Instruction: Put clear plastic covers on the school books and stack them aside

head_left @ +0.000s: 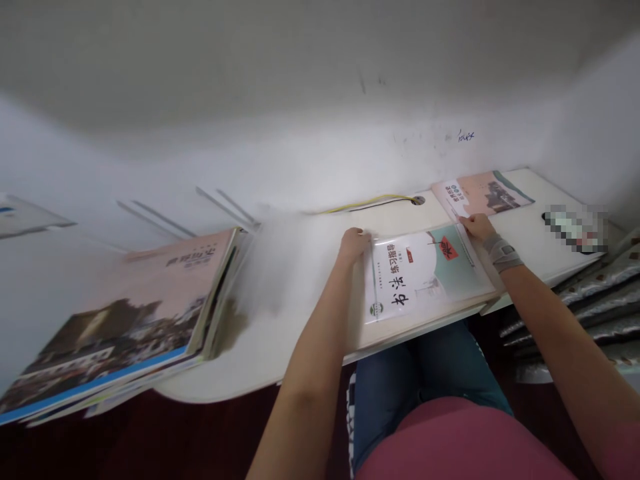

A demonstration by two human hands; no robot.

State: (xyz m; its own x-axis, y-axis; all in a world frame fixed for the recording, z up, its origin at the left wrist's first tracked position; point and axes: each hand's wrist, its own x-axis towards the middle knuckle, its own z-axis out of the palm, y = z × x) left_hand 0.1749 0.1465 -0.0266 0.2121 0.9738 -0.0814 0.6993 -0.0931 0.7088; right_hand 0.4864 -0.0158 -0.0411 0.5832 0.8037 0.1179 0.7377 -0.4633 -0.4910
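Clear-covered book [425, 270] lies before you on white desk [300, 267]. Book stack [125, 300] at your left; pink booklet [483, 190] just beyond book, rightward; pixelated object [573, 230] farther right. Your left hand [354, 244], right hand [479, 227] apart at book's far corners; cannot tell grip. Yellow cable [360, 202] behind.

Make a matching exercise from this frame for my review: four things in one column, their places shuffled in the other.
1. Green-and-white book
2. Stack of books
3. Yellow cable
4. Grey wristband

A. Around the wrist of the right hand
B. At the round hole near the wall
C. Between the two hands
D. At the picture's left side

Pairs: 1-C, 2-D, 3-B, 4-A
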